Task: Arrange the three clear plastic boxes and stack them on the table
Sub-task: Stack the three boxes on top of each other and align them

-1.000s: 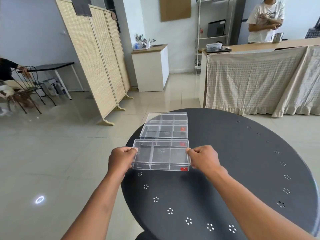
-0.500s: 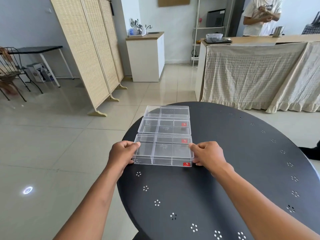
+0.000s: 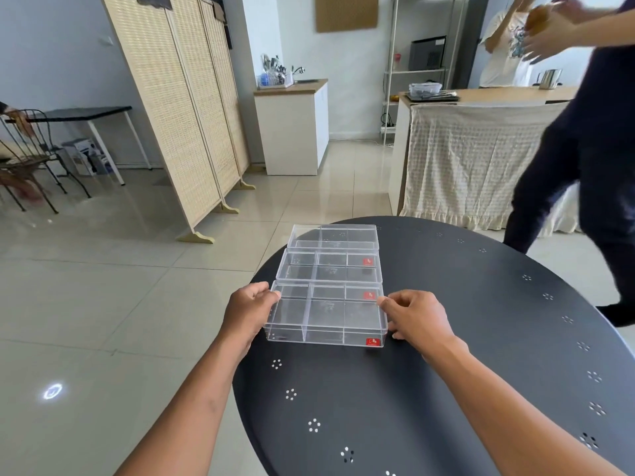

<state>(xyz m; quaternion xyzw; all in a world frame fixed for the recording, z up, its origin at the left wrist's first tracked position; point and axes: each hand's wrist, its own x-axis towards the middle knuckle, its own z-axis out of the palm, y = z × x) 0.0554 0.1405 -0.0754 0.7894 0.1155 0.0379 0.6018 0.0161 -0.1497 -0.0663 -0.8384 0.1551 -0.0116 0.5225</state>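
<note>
head view only, so one angle to go on. three clear boxes sit in a row on the round dark surface [image 3: 481, 338], running away from the camera along its left side. nearest box [image 3: 328, 316] is gripped at both short ends: left hand [image 3: 249, 312] is closed on its left end with the fingers [image 3: 266, 295] curled over the top edge, right hand [image 3: 417, 319] is closed on its right end the same way, thumb up by the lid corner. it looks like it's resting flat on the surface, though i can't tell for sure whether it's touching. it has dividers inside and a little red sticker [image 3: 373, 342] on the front right corner.

middle box [image 3: 331, 267] sits right behind it, edges touching or nearly so, with its own red sticker at the right. far box [image 3: 333, 235] is right behind that, near the far rim of the surface, slightly hanging toward the edge. nothing is stacked yet, all three are side by side.

background: folding wicker screen [image 3: 178, 108] on the left, a white cabinet [image 3: 292, 128], and a person in dark clothes [image 3: 591, 166] walking past on the right, blurry.
</note>
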